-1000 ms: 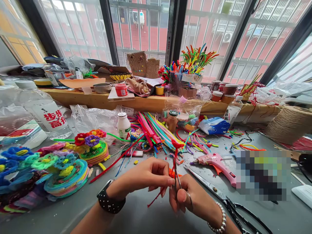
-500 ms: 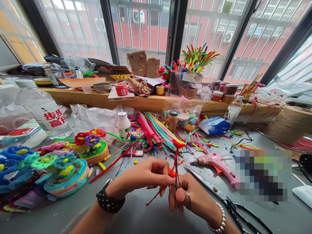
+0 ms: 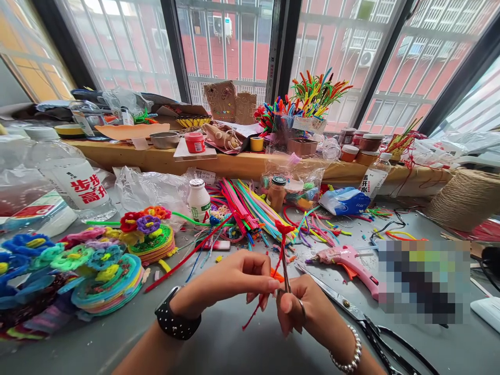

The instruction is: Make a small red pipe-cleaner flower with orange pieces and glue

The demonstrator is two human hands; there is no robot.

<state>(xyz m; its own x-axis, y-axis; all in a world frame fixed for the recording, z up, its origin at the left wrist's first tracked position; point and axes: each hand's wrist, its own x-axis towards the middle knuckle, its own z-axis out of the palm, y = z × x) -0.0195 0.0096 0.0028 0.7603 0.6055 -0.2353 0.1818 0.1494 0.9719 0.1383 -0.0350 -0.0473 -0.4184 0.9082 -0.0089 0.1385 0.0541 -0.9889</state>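
My left hand [image 3: 238, 273], closed with thumb and fingers pinched, grips a red pipe cleaner [image 3: 283, 229]. Its upper end is bent into a small fuzzy shape, and a thin, thread-like red tail hangs below my fingers. Closed around the handles of small metal scissors [image 3: 286, 271], my right hand [image 3: 307, 302] sits just beside the left. The blades point up alongside the red stem; whether they touch it I cannot tell. An orange piece [image 3: 276, 274] shows behind my left fingertips.
Large scissors [image 3: 347, 304] and a pink glue gun [image 3: 349, 260] lie to the right. Pipe-cleaner flowers [image 3: 70, 258] and coloured discs fill the left. Behind are loose pipe cleaners [image 3: 250, 211], a white bottle [image 3: 198, 199], a brown jar [image 3: 276, 194] and a twine roll [image 3: 461, 200].
My right hand and the small scissors have shifted slightly right, and the blades tilt differently. The red tail below my left hand has swung a little right. The left hand has barely moved.
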